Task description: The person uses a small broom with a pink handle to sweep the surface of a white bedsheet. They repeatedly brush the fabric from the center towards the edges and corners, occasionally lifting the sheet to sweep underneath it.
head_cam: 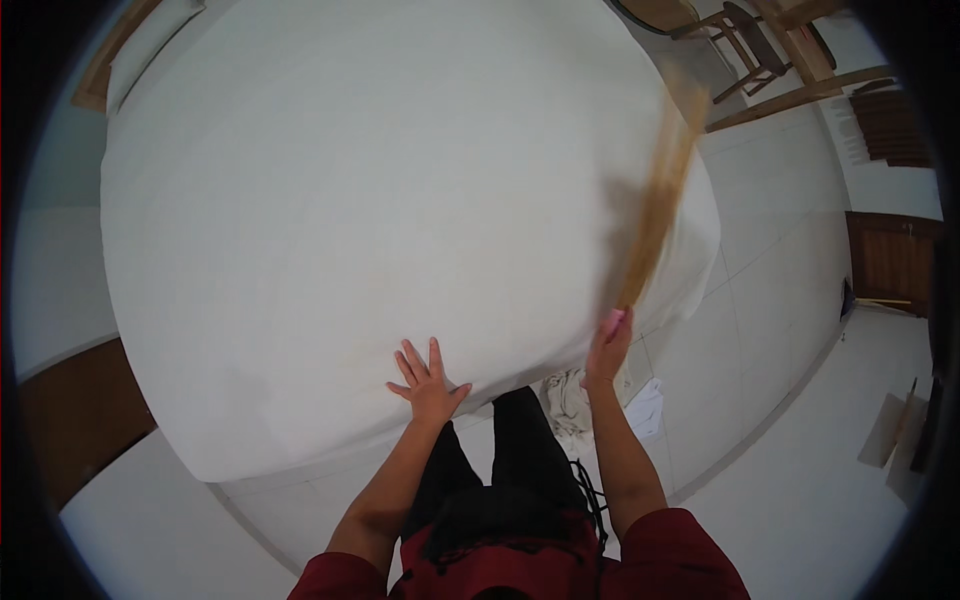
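Observation:
A bed with a white fitted sheet (360, 187) spreads across the middle of the view, its surface mostly smooth. My left hand (429, 386) rests palm down on the sheet near the closest edge, fingers apart and holding nothing. In my right hand (608, 354) is a stick broom (654, 217), gripped at its pink handle end (615, 321). The bristles point away from me over the right side of the bed and blur with motion, so whether they touch the sheet I cannot tell. A shadow falls on the sheet to the broom's left.
Crumpled beige cloth (568, 405) and a white cloth or sheet (646, 409) lie on the tiled floor (757, 277) by my legs. A wooden chair (739, 49) stands at the far right. A pillow (150, 49) is at the far left; a brown wooden door (892, 259) is on the right.

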The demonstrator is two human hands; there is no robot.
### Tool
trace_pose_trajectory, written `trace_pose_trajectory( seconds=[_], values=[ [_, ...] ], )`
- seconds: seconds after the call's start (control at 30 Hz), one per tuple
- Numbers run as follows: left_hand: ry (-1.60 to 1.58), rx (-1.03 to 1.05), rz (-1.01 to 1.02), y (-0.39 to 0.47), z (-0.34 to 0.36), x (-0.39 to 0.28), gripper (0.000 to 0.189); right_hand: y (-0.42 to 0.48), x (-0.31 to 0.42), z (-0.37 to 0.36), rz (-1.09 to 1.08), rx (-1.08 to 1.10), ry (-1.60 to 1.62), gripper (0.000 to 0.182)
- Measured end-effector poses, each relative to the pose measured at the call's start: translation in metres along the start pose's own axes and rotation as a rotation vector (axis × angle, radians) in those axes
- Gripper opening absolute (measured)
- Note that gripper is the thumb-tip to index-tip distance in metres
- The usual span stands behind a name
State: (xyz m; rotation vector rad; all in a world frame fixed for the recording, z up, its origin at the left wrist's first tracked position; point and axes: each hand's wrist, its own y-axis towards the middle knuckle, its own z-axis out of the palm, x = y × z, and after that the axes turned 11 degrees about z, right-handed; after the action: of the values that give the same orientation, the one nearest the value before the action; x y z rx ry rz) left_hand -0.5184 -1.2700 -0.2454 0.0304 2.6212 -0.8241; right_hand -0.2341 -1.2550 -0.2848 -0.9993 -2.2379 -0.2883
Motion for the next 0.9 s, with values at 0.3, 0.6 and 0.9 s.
trace_pose_trajectory(
  seconds=[0.3, 0.6, 0.9],
  values=[
    [0.062, -0.080, 0.068, 0.007, 0.043, -0.022, 0.100, -0.003, 0.075, 0.039, -0.634, 0.583, -0.409, 0.044],
    [-0.041, -0.068, 0.047, 0.006, 0.030, -0.021, 0.092, 0.074, -0.032, -0.037, 0.068, 0.030, -0.400, 0.054],
    [-0.081, -0.159, 0.283, 0.018, 0.054, -0.070, 0.075, 0.039, 0.056, 0.020, -0.478, 0.564, -0.204, 0.076]
  ],
)
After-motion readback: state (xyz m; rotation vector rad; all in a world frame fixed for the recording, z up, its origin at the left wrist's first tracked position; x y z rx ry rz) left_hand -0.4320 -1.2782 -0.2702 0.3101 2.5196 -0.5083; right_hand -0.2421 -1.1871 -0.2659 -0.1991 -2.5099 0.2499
